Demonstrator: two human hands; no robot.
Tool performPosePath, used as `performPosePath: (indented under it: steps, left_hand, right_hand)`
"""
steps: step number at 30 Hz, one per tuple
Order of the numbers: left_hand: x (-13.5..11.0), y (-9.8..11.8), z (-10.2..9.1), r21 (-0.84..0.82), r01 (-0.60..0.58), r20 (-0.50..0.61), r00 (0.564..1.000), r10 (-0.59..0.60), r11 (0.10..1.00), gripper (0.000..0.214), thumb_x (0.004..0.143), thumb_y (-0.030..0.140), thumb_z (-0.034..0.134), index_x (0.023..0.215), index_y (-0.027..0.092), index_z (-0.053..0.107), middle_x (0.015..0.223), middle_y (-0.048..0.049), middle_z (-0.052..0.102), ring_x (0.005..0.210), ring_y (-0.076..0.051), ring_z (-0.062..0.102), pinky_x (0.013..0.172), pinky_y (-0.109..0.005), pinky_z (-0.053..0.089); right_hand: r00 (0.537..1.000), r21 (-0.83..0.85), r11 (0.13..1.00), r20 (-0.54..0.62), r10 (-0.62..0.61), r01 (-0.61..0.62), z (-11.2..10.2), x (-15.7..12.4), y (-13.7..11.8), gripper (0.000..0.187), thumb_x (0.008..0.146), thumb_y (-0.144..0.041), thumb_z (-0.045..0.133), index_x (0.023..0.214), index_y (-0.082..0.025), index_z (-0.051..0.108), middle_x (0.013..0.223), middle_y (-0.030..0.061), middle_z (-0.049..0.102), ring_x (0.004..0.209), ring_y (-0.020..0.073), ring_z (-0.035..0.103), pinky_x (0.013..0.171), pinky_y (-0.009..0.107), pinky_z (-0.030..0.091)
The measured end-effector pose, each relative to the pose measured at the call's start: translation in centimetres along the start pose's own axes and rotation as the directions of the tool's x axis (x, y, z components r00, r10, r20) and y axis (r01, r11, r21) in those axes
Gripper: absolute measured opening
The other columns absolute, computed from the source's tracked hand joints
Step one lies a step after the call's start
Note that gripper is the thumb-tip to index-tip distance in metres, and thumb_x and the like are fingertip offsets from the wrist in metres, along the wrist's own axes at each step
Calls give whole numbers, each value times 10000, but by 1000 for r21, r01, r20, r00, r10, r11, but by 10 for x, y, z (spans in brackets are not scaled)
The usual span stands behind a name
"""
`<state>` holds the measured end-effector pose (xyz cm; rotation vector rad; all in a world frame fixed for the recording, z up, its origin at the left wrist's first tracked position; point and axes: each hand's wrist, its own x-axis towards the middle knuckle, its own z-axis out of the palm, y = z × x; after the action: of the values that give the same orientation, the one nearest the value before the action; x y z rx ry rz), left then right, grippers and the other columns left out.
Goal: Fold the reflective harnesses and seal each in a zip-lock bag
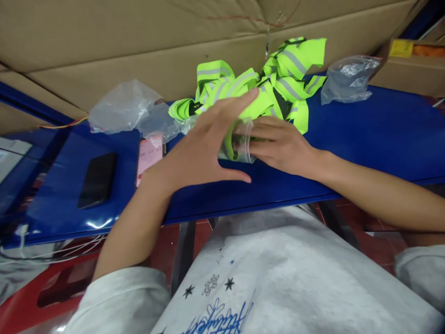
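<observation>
My left hand (198, 146) is open, thumb and fingers spread apart beside a small clear plastic bag (250, 141). Inside that bag is a rolled neon-yellow reflective strap (228, 144). The fingers of my right hand (285, 144) reach through the bag's mouth and close on the strap; their tips are partly hidden by the plastic. Just behind both hands lies a tangled heap of neon-yellow reflective straps (292, 86) with grey stripes and black parts.
On the blue table (361, 139), loose clear bags (121, 106) lie at left and another clear bag (347, 81) at right. A phone with a pink screen (149, 157) and a black phone (98, 178) rest at left. A cardboard box (410, 72) stands at far right.
</observation>
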<state>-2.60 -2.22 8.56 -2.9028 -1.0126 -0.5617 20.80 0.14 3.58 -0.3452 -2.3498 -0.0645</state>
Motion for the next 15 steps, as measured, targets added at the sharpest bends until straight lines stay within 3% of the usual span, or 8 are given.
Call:
performPosePath:
  steps: [2, 5, 7, 10, 15]
  left_hand:
    - [1, -10, -4, 26, 25, 3, 1000, -25, 999, 1120, 851, 851, 610, 1691, 259, 165, 1712, -96, 344, 1580, -324, 362, 1301, -487, 328]
    - [2, -22, 3, 54, 83, -8, 997, -83, 995, 1103, 799, 867, 653, 1636, 212, 358, 1597, -124, 524, 1445, -347, 544, 1210, -474, 436]
    - [2, -26, 10, 57, 124, -51, 991, -121, 991, 1073, 762, 874, 691, 1581, 222, 456, 1522, -121, 602, 1354, -368, 617, 1145, -498, 483]
    - [1, -26, 14, 64, 132, -106, 987, -124, 989, 1004, 760, 831, 743, 1506, 192, 531, 1448, -133, 646, 1297, -381, 639, 1088, -517, 506]
    - [0, -24, 13, 38, 100, -34, 995, -98, 994, 908, 821, 866, 630, 1464, 228, 568, 1368, -133, 661, 1255, -357, 635, 1050, -485, 505]
  right_hand:
    - [996, 93, 993, -37, 81, -77, -2, 3, -1, 272, 1102, -272, 490, 1029, -206, 743, 1153, 54, 653, 1050, 158, 637, 914, 328, 561]
    - [976, 229, 954, -54, 210, -193, -4, 5, -5, 188, 1042, -357, 632, 1024, -213, 752, 1077, 56, 657, 928, 139, 636, 824, 278, 549]
    - [966, 298, 920, 31, 257, -254, -9, 7, -7, 188, 1028, -370, 653, 1084, -214, 743, 1004, 39, 718, 879, 141, 671, 798, 264, 536]
    - [940, 387, 864, 238, 243, -322, -20, 8, -7, 228, 1074, -311, 545, 1132, -208, 740, 984, 17, 784, 877, 131, 724, 800, 240, 518]
    - [907, 347, 890, 394, 149, -297, -29, 8, -5, 204, 1035, -293, 586, 1177, -242, 723, 1158, 0, 781, 990, 148, 730, 864, 255, 504]
